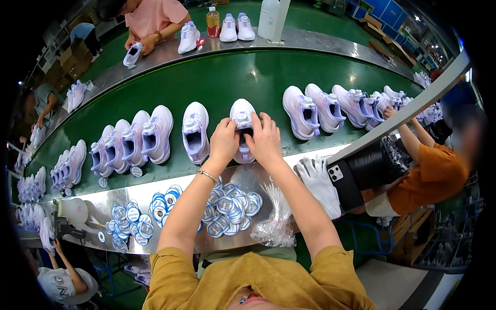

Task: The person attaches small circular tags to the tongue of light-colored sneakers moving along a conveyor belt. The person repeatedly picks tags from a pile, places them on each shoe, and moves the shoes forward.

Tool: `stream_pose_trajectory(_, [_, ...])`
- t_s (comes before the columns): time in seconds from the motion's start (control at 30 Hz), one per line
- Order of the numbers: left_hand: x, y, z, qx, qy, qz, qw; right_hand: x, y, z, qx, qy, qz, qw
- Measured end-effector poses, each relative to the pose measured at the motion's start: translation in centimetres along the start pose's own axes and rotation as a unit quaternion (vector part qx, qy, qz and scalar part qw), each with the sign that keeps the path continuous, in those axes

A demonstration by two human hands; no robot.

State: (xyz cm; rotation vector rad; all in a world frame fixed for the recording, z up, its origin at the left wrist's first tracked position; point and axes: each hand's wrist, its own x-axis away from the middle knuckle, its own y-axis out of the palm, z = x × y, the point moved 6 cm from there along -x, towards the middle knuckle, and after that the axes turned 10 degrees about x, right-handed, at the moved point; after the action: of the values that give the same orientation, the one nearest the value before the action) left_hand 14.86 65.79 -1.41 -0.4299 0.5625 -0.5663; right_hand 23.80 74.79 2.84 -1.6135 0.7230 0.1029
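Two bare hands are set on one white and lilac shoe (242, 109), which stands on the green belt (248, 77) with its toe pointed away from the fingers. By the left hand (225, 138) the shoe's left side is touched, its fingers bent close together near the round dial; by the right hand (264, 138) the right side is covered, its fingers curved and slightly spread, its thumb at the dark opening. Whether anything is pinched between the tips cannot be told.

Ahead of the fingers, on the far steel shelf (305, 39), amber liquid is held in a capped drink bottle (213, 23); what is held in the white bottle (268, 19) to its right cannot be made out. Nearer than the fingers, thin clear strands (279, 206) are gathered in a bundle with crinkled clear plastic. Blue and white round tags (226, 206) are heaped loose to its left, on the near steel ledge (250, 176).

The belt's near edge is met by that ledge just below the fingers. On the left, room is narrowed by a single shoe (195, 126) just beside the left fingers; on the right, a wider green gap is left before the next shoe (299, 108). Ahead, bare belt is seen up to the shelf. Right of the right forearm, a white glove (316, 186) is laid.
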Motion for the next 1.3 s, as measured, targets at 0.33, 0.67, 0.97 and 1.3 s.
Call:
stream_pose_trajectory(0.33, [-1.2, -11.9, -2.4, -0.229, -0.029, 0.143, 0.962, -0.3, 1.3, -2.0, -0.01, -0.046, 0.044, 0.998])
stream_pose_trajectory(0.67, [-2.3, -12.2, -7.4, -0.006, -0.01, -0.106, 0.994, 0.0, 2.0, -2.1, -0.025, -0.041, 0.043, 0.998])
stream_pose_trajectory(0.97, [-2.0, -12.7, -6.8, -0.061, -0.127, -0.084, 0.987, 0.1, 2.3, -2.3, -0.035, -0.036, 0.032, 0.998])
stream_pose_trajectory(1.3, [-0.8, -13.4, -7.7, 0.033, -0.068, -0.032, 0.997, 0.1, 2.6, -2.9, -0.065, -0.033, 0.023, 0.997])
